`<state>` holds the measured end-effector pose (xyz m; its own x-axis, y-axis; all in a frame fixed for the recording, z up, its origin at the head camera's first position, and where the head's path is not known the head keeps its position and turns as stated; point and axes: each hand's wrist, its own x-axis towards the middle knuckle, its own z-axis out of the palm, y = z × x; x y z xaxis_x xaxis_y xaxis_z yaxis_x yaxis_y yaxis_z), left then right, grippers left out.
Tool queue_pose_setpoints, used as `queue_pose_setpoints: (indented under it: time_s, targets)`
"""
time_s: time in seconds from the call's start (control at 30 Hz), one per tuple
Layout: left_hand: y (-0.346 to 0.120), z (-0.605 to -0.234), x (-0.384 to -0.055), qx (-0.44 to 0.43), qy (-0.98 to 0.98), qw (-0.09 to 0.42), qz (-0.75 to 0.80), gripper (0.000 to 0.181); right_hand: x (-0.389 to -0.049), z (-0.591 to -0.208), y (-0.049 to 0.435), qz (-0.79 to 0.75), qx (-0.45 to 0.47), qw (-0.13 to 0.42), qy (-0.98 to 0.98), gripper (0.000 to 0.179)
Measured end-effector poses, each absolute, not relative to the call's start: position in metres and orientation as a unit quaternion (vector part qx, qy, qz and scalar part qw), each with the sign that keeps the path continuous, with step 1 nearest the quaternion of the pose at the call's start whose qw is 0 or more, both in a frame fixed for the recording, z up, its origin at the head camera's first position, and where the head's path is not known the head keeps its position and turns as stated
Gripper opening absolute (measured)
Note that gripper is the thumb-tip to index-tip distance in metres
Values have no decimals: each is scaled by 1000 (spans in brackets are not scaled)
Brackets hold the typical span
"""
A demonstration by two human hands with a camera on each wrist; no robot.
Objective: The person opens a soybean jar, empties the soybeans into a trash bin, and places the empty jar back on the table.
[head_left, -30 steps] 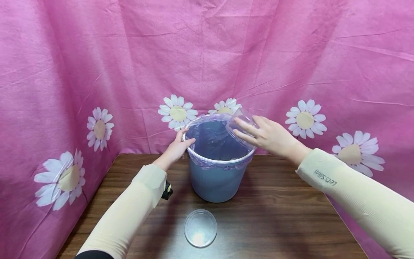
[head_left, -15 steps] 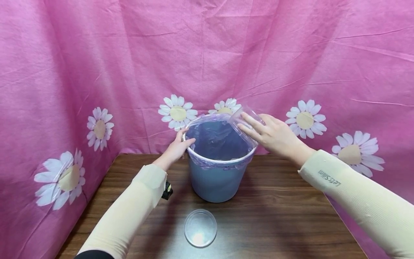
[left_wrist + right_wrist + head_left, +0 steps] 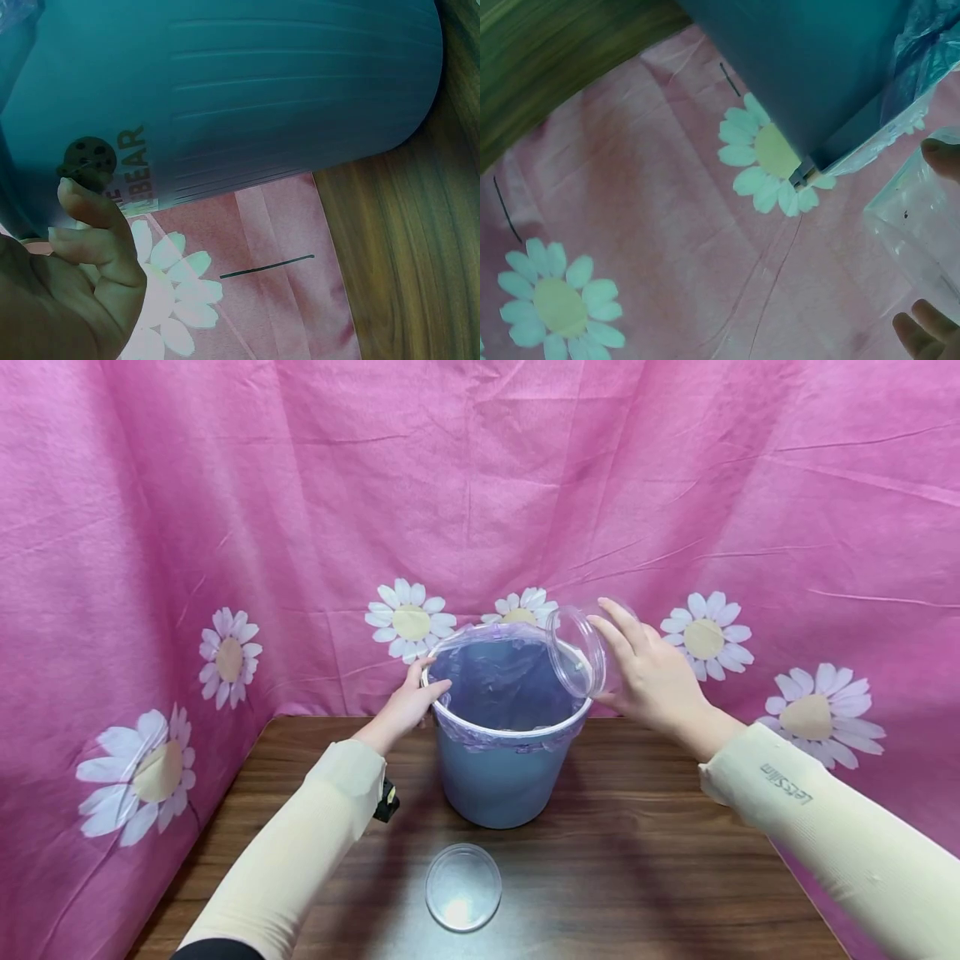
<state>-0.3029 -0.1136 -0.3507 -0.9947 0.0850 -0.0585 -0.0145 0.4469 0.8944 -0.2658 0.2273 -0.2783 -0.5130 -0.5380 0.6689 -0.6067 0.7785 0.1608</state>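
A blue bin (image 3: 501, 781) stands on the table, lined with a thin purple plastic bag (image 3: 480, 735) folded over its white rim. My left hand (image 3: 403, 703) grips the rim at the left, thumb inside and fingers outside. In my right hand (image 3: 656, 681) is a clear plastic tub (image 3: 576, 652), held tilted on its side at the bin's right edge, its round mouth facing the opening. The right wrist view shows the tub (image 3: 915, 217) between thumb and fingers, with a small dark speck on its wall. A round clear lid (image 3: 463, 887) lies flat in front of the bin.
The wooden table (image 3: 645, 860) carries the bin and lid. A pink curtain (image 3: 480, 485) with white daisies hangs behind and at both sides. A small black object (image 3: 387, 802) shows by my left sleeve.
My right hand has drawn slightly right and turned, so the tub's mouth now shows toward the bin. The left hand, bin and lid stay put.
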Motion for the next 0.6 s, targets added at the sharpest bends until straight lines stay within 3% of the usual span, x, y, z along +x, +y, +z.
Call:
queue_pose_setpoints:
  time_s: [0.6]
  targets:
    - [-114, -351, -302, 19, 848, 43, 528, 65, -251, -285, 223, 144, 282, 348, -882, 115]
